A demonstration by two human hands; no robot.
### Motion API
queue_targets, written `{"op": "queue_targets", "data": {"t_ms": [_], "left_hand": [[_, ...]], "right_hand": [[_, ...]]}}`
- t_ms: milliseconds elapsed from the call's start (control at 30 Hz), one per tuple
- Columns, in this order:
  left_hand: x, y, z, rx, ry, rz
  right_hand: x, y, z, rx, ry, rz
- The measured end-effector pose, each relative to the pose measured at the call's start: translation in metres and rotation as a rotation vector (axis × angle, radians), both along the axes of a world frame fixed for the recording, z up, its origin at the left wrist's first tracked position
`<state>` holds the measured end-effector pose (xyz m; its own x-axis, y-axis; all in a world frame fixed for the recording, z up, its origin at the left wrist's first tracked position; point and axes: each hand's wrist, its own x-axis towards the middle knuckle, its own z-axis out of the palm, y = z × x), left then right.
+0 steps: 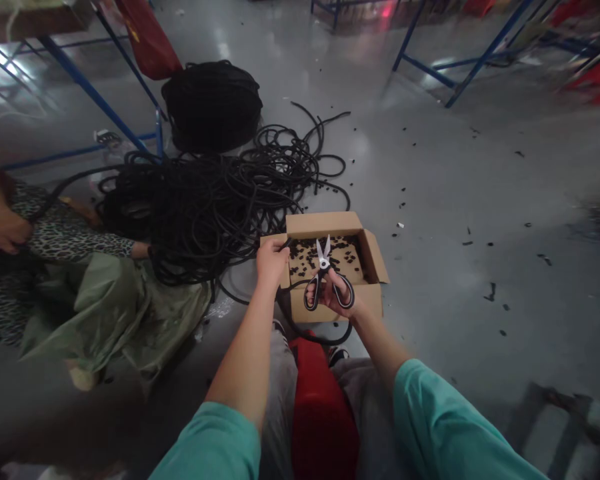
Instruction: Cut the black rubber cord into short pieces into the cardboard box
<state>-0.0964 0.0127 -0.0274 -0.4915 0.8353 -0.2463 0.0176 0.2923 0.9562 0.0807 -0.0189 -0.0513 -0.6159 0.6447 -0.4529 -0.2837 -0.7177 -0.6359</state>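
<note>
My left hand [273, 263] is closed at the left edge of a cardboard box [325, 223], with the end of a black cord [287, 245] between thumb and fingers. In my right hand [336, 293] is a pair of scissors [324, 264] with black and grey handles. Its blades are parted and point away from me, above the box. Inside the box lie many small black cut pieces [349, 256]. A length of black cord loops below the box near my feet.
A large tangle of black cord [200, 213] covers the floor to the left, beside a round black bundle [213, 107]. At far left a co-worker's hand [5, 230] holds cord. Blue-legged tables [100, 100] stand beyond. Black scraps [490, 291] dot the floor at right.
</note>
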Motion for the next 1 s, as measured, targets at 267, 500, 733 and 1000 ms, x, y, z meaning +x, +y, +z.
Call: {"op": "queue_targets", "data": {"t_ms": [267, 500, 733, 1000], "left_hand": [[-0.001, 0.0, -0.022, -0.053, 0.076, -0.042], [-0.018, 0.002, -0.03, -0.047, 0.207, -0.106], [-0.016, 0.001, -0.026, 0.047, 0.141, -0.078], [-0.009, 0.005, -0.022, 0.115, 0.119, -0.171]], "right_hand": [[0.003, -0.019, -0.014, -0.122, -0.105, -0.083], [-0.007, -0.019, -0.011, -0.095, -0.094, -0.136], [-0.014, -0.008, -0.006, 0.001, -0.247, -0.131], [-0.004, -0.002, 0.001, 0.198, -0.375, 0.066]]}}
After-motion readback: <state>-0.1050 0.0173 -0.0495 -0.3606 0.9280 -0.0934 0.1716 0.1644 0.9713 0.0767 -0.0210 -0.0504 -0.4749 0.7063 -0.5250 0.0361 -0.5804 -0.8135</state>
